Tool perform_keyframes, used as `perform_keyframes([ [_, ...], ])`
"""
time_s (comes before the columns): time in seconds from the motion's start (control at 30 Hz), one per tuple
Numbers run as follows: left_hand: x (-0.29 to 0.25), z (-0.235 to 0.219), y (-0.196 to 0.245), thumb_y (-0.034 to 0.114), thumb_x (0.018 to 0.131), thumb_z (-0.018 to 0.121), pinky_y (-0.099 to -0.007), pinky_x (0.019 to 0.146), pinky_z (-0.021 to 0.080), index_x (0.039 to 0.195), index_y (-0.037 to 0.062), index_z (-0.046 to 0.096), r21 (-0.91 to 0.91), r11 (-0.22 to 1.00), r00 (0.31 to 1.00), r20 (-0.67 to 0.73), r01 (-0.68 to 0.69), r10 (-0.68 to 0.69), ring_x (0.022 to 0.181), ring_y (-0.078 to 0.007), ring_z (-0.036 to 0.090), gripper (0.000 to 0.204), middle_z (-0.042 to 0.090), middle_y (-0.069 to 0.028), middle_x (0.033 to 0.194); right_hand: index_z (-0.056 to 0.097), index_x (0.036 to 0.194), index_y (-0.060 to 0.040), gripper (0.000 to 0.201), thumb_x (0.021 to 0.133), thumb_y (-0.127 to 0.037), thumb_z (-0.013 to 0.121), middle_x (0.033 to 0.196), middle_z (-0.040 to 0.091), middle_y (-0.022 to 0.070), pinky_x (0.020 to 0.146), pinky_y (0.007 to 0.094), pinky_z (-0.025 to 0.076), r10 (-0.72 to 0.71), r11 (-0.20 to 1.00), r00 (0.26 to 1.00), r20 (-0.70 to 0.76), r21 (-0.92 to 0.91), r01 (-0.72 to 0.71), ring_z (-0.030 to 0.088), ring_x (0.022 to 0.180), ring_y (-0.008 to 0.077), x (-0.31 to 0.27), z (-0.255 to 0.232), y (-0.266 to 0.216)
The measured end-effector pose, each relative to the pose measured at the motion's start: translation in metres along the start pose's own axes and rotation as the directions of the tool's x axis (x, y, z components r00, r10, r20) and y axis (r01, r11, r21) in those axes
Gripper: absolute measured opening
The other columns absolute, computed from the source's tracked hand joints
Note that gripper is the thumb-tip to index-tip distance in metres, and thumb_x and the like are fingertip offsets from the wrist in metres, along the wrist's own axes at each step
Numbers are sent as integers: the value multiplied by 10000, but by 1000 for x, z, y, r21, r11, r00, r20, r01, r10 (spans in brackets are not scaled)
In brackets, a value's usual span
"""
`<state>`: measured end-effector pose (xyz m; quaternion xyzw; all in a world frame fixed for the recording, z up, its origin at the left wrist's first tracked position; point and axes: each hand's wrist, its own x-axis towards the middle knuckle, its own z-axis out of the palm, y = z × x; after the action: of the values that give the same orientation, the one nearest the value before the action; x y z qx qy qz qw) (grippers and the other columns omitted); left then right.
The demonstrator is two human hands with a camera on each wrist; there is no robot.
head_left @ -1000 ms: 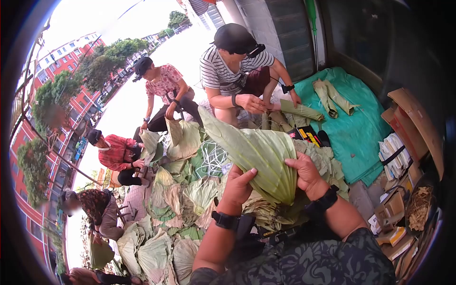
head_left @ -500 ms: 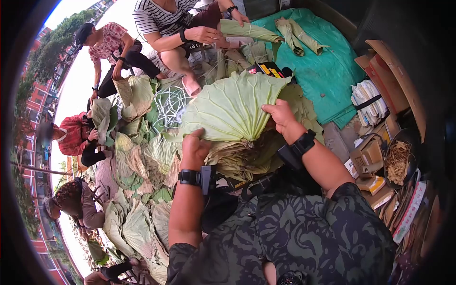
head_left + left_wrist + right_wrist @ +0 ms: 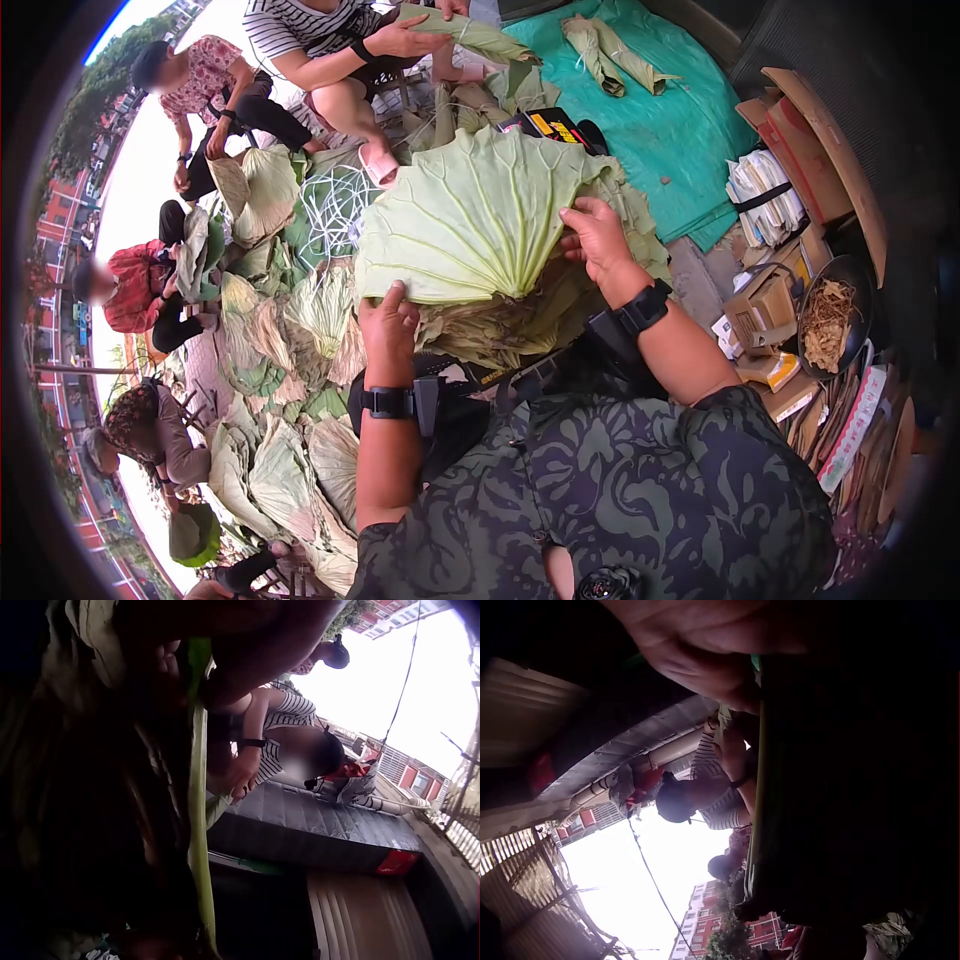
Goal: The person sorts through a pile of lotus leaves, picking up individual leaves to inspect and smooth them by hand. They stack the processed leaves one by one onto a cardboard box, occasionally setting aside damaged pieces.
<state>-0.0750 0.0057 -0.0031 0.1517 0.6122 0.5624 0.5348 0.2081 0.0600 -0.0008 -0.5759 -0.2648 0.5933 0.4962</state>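
Note:
A pale green, fan-shaped lotus leaf [image 3: 470, 220] with raised veins is spread out in front of me, its ribs meeting at the near edge. My left hand [image 3: 390, 325] pinches its lower left edge, thumb on top. At the right edge, my right hand [image 3: 600, 240] holds it between thumb and fingers. Beneath the leaf lies a thick pile of drier, brownish leaves [image 3: 480, 335]. The left wrist view shows the leaf edge-on as a thin green strip [image 3: 198, 825] under the dark fingers; in the right wrist view most of the leaf is in deep shadow.
Ahead, a person in a striped shirt [image 3: 290, 45] handles a rolled leaf bundle [image 3: 470, 38]. More rolls [image 3: 595, 55] lie on a teal tarp [image 3: 690, 130]. White string [image 3: 335, 210] and loose leaves [image 3: 290, 470] cover the left. Cardboard boxes [image 3: 760, 310] and a dark pan [image 3: 830, 325] stand right.
The leaf has gone from folded, pointing up and left, to spread flat over the pile. My hands have moved apart to its two sides, and the head view has tilted down.

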Motion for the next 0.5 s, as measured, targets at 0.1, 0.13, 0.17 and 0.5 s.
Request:
perform_keyframes([
  [0.1, 3, -10, -2, 189, 742, 704, -410, 830, 396, 1325, -14, 210, 149, 987, 939, -325, -64, 110, 1065, -243, 455, 791, 456, -143, 1190, 482, 1078, 11, 385, 753, -144, 619, 855, 585, 92, 549, 287, 460, -371, 909, 917, -149, -259, 326, 563, 639, 174, 8, -3, -10],
  [0.13, 15, -20, -10, 191, 753, 689, -418, 892, 353, 1324, -21, 229, 359, 901, 865, -339, -245, 371, 1121, -274, 409, 763, 425, -160, 1232, 492, 1081, 2, 395, 738, -145, 623, 905, 577, 106, 625, 305, 462, -558, 776, 826, -84, -405, 483, 566, 702, 197, 13, -3, -16],
  [0.17, 23, -26, -17, 194, 765, 674, -426, 953, 309, 1323, -29, 248, 552, 737, 738, -292, -389, 609, 1177, -306, 363, 737, 393, -177, 1275, 502, 1084, -7, 407, 722, -145, 626, 955, 569, 120, 702, 324, 464, -710, 593, 704, 12, -528, 608, 570, 765, 220, 16, -3, -22],
  [0.5, -10, 63, -12, 562, 770, 508, -599, 1001, 102, 1357, 190, 332, 699, 162, 717, 688, -696, 114, 1319, -424, 106, 716, 189, -211, 1426, 411, 1296, -196, 559, 818, -481, 468, 1396, 283, 148, 1045, 494, 164, -182, 54, 829, 529, -836, 546, 212, 1291, 392, 32, 30, -11],
])
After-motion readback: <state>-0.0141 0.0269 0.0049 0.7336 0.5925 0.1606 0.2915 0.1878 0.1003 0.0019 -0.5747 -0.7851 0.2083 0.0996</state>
